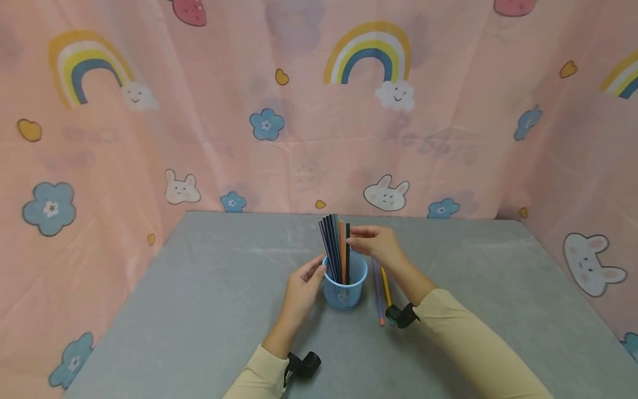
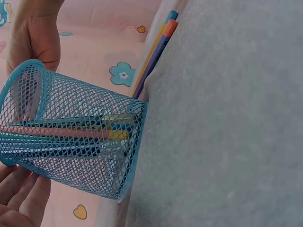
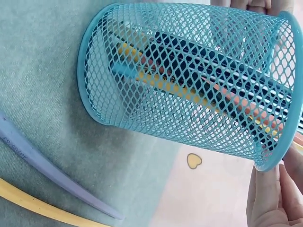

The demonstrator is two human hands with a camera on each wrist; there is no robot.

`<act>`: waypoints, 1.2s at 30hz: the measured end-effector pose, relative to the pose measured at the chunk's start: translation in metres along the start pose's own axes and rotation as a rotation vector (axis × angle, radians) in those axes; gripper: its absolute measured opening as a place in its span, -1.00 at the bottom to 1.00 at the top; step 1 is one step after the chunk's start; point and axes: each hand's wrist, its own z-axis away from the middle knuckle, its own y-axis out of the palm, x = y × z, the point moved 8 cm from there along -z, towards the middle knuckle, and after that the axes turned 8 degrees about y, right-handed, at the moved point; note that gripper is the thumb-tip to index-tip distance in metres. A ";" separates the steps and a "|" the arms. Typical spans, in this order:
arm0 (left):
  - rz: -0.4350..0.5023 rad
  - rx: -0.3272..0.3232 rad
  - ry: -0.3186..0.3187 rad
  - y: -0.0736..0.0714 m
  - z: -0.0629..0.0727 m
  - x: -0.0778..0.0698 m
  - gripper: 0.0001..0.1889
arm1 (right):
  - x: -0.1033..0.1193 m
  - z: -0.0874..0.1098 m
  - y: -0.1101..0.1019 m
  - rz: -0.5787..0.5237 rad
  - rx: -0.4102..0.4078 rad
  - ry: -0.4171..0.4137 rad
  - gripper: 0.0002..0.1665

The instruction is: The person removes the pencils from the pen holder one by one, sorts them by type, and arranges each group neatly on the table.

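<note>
A light-blue mesh pen cup (image 1: 341, 299) stands upright on the table, holding several dark pencils (image 1: 331, 249) and an orange one (image 1: 341, 238). My left hand (image 1: 302, 288) holds the cup's left rim, thumb in front; in the left wrist view its fingers (image 2: 28, 198) lie against the mesh. Over the right side of the rim, my right hand (image 1: 379, 244) pinches the upper part of a dark pencil (image 1: 348, 252) whose lower end is inside the cup. In the right wrist view, the mesh (image 3: 142, 106) partly hides the pencils' lower ends.
Right of the cup, a purple pencil (image 1: 378, 299) and a yellow pencil (image 1: 386, 285) lie on the grey table (image 1: 224, 310), the yellow one partly behind the right wrist's camera (image 1: 401, 316). A pink printed curtain (image 1: 309, 155) hangs behind the table and along its sides.
</note>
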 end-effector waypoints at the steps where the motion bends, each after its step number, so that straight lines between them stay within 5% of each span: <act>1: 0.001 0.004 0.002 0.001 0.000 0.000 -0.63 | 0.000 0.000 -0.001 0.001 -0.005 0.001 -0.53; 36: 0.006 0.007 -0.025 0.001 0.001 0.000 -0.63 | 0.002 -0.001 -0.002 0.021 0.011 -0.036 -0.58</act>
